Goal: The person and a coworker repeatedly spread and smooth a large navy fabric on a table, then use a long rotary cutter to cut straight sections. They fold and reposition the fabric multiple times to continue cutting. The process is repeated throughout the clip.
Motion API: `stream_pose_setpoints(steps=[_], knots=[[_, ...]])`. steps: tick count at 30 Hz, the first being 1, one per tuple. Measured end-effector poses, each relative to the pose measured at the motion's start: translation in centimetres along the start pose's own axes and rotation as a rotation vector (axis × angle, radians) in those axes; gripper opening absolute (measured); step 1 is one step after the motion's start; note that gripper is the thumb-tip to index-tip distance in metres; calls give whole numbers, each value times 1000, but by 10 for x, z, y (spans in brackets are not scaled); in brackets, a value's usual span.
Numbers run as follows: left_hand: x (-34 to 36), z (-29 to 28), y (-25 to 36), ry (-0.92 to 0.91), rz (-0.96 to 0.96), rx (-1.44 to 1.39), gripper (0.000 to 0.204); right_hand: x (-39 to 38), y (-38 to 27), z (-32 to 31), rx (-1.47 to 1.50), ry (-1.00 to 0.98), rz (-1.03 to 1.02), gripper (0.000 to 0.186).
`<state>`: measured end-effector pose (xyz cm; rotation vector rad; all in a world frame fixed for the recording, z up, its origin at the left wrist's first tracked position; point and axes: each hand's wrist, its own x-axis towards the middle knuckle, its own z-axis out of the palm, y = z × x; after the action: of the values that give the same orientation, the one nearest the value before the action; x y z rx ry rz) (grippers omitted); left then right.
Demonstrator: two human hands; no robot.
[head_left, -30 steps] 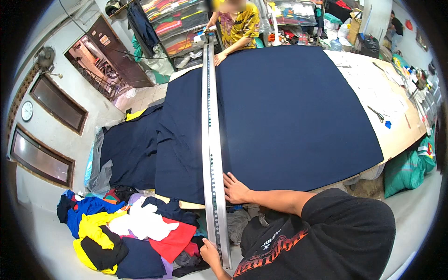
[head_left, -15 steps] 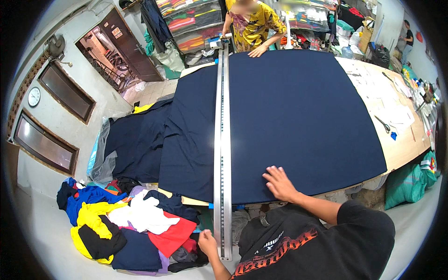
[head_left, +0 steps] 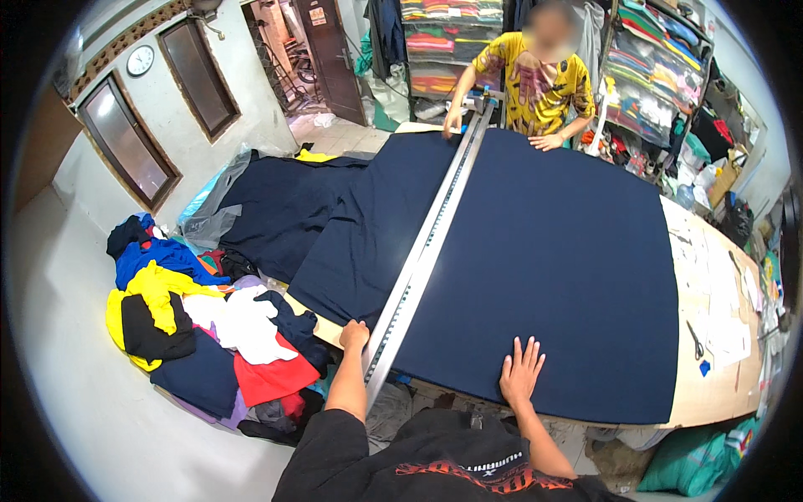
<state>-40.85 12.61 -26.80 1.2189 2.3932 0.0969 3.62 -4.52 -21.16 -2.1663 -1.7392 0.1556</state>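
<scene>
A large sheet of navy blue fabric [head_left: 544, 251] lies spread over a long cutting table [head_left: 711, 402]. A long metal straightedge [head_left: 431, 243] runs across it from the near edge to the far end. My left hand [head_left: 354, 335] rests on the near end of the straightedge, by the table edge. My right hand [head_left: 521, 370] lies flat with fingers spread on the fabric near its front edge. At the far end a person in a yellow patterned shirt [head_left: 535, 79] holds the other end of the straightedge, with both hands on the table.
A heap of coloured cloth scraps [head_left: 201, 335] lies on the floor at left. More navy fabric [head_left: 284, 209] hangs off the table's left side. Scissors [head_left: 695, 339] and paper patterns [head_left: 719, 293] sit on the table's right part. Shelves of folded cloth [head_left: 652, 67] stand behind.
My left hand has come up from below the table edge onto the straightedge's near end. My right hand slid rightward along the fabric's front edge. The view has shifted.
</scene>
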Motion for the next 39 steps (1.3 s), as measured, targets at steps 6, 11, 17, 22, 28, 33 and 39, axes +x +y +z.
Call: stream_pose_setpoints(steps=[6,11,17,22,28,33,39], knots=[[-49,-72,112,380,416,-915,43,-10,46,-47,548,-72,-28,33],[-192,-122,197,236,619,-820,37,-7,98,-111,892,-107,17,27],[-421,-40,269,-289,878,-870,28,-3,147,-187,1473,-712,99,71],[-507,23,286,-568,926,-975,35,-3,184,-245,1826,-568,150,93],[-567,89,330,-777,1140,-876,43,8,217,-277,1184,-227,468,72],[-536,127,340,-1430,753,-836,70,-4,285,-299,1173,185,606,71],[-442,143,332,-1124,70,-1828,66,-31,349,-403,1289,441,503,53]])
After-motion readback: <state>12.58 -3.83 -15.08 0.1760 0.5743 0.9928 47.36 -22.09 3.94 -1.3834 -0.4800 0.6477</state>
